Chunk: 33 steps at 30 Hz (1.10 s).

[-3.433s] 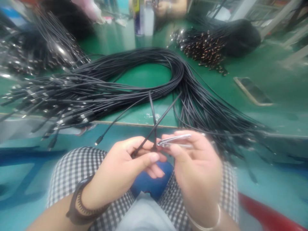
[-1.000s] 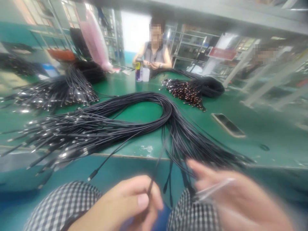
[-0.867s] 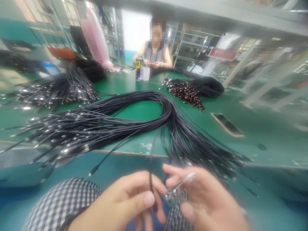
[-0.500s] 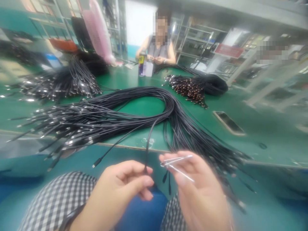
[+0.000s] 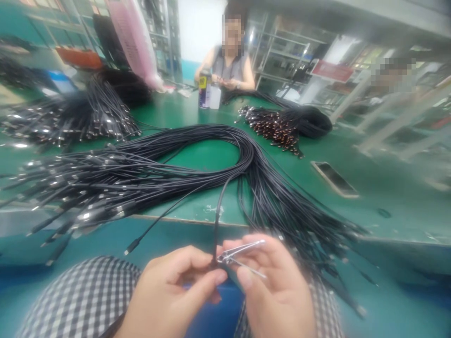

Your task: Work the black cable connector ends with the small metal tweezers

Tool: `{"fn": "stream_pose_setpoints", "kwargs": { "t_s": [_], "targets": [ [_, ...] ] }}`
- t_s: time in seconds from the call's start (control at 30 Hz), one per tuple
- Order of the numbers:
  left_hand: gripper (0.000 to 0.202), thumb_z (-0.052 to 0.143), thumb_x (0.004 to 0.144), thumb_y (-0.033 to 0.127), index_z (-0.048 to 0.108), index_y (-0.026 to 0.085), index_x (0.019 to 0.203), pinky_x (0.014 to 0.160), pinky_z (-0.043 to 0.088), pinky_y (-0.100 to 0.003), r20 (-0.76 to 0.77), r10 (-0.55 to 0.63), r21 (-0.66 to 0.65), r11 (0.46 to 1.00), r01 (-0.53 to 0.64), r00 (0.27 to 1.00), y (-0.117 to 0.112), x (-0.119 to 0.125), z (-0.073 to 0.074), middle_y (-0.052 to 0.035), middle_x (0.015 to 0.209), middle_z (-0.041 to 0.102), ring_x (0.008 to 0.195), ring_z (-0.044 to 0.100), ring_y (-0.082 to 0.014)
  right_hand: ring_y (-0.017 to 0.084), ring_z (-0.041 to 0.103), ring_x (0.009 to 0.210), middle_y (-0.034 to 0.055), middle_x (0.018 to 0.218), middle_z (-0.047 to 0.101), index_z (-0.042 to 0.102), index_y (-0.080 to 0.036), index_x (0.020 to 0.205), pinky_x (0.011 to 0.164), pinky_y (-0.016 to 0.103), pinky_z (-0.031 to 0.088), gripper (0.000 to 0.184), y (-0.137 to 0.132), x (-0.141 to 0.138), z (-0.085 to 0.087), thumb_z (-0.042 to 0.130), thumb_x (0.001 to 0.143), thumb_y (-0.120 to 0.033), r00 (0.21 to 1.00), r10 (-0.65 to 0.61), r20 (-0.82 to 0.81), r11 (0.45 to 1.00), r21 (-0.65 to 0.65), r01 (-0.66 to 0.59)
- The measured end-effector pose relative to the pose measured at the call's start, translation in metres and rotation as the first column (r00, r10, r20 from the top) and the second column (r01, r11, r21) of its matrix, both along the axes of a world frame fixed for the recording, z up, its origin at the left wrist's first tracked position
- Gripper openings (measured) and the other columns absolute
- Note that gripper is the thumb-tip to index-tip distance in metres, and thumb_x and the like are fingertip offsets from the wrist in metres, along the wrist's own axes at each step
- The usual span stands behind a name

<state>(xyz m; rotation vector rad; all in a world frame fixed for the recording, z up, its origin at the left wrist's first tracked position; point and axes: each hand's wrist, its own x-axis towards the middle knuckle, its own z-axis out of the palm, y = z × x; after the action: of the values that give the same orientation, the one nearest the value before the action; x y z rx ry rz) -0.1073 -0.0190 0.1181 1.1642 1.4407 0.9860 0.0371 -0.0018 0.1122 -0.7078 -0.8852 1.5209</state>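
Note:
Between thumb and fingers, my left hand [image 5: 186, 281] pinches the end of a black cable [image 5: 217, 220] that hangs over the table's front edge. My right hand [image 5: 271, 281] holds a silver nail clipper [image 5: 243, 251], its lever raised. The clipper's jaws are right at the pinched cable end, close to the left fingertips; whether they touch it I cannot tell. That cable runs up into a large looped bundle of black cables [image 5: 197, 134] on the green table [image 5: 207, 157]. Metal-tipped connectors spread out at both ends of the bundle.
Another cable pile [image 5: 88, 108] lies back left, and a coiled bundle [image 5: 282, 129] back right. A phone [image 5: 334, 179] rests on the right side. A spray can [image 5: 204, 89] stands near a person [image 5: 229, 65] seated across the table. Loose cable ends overhang the front edge.
My right hand has moved left, bringing the clipper from apart to right beside the cable end. My left hand still pinches the cable. The view has shifted slightly.

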Motion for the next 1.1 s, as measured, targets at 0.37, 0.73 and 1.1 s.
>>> {"fn": "stream_pose_setpoints", "kwargs": {
  "t_s": [0.37, 0.73, 1.1],
  "targets": [
    [0.023, 0.068, 0.08, 0.039, 0.069, 0.024, 0.063, 0.056, 0.051, -0.017, -0.081, -0.038, 0.026, 0.999, 0.04, 0.996, 0.005, -0.001, -0.007, 0.0019, 0.057, 0.069, 0.056, 0.066, -0.0141, 0.02, 0.074, 0.079, 0.0061, 0.085, 0.077, 0.069, -0.022, 0.088, 0.073, 0.027, 0.062, 0.023, 0.0, -0.008, 0.007, 0.083, 0.07, -0.026, 0.985, -0.135, 0.11, 0.983, -0.11, 0.147],
    [0.016, 0.079, 0.069, 0.029, 0.066, 0.021, 0.065, 0.056, 0.057, -0.021, 0.21, 0.144, -0.174, 0.979, -0.108, 0.967, 0.005, 0.004, -0.013, 0.0012, 0.059, 0.072, 0.056, 0.07, -0.0172, 0.019, 0.074, 0.089, 0.0038, 0.095, 0.076, 0.066, -0.025, 0.101, 0.079, 0.027, 0.061, 0.021, 0.007, 0.002, -0.008, 0.073, 0.082, -0.017, 0.998, -0.061, 0.015, 0.997, -0.045, 0.061],
    [0.019, 0.053, 0.094, 0.031, 0.072, 0.028, 0.095, 0.072, 0.055, -0.016, 0.035, -0.061, 0.055, 0.997, 0.059, 0.998, -0.004, -0.001, -0.009, 0.0031, 0.08, 0.077, 0.072, 0.072, -0.0125, 0.017, 0.073, 0.088, 0.0039, 0.097, 0.076, 0.066, -0.025, 0.101, 0.079, 0.024, 0.06, 0.021, 0.005, -0.001, -0.003, 0.073, 0.082, -0.016, 0.998, -0.049, -0.043, 0.996, -0.072, 0.045]
  ]
}}
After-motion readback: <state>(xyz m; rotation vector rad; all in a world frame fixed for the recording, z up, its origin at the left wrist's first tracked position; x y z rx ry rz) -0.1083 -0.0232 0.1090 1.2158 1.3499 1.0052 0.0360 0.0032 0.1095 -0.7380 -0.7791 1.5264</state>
